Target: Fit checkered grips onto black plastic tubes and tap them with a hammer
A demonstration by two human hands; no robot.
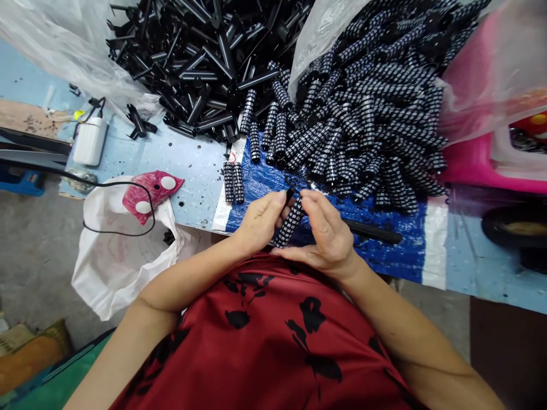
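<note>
My left hand (262, 221) is closed, pinching a small black piece (289, 195) between thumb and fingers, with its fingertips beside a tube. This black tube with rows of white square marks (289, 225) is tilted in front of my body. My right hand (328, 236) spans the tube lengthwise, fingertips at the upper end and thumb at the lower end. Whether the black piece joins the tube cannot be made out. Two similar patterned tubes (233, 183) lie side by side left of my hands. A dark rod (372, 231) rests to the right of my right hand.
Behind my hands are a heap of black plastic clips (200, 74) and a large pile of patterned tubes (367, 114), on a blue sheet (405, 250). A pink bin (478, 162) stands right. A white bag (111, 267) hangs left, near a cable and white box (90, 140).
</note>
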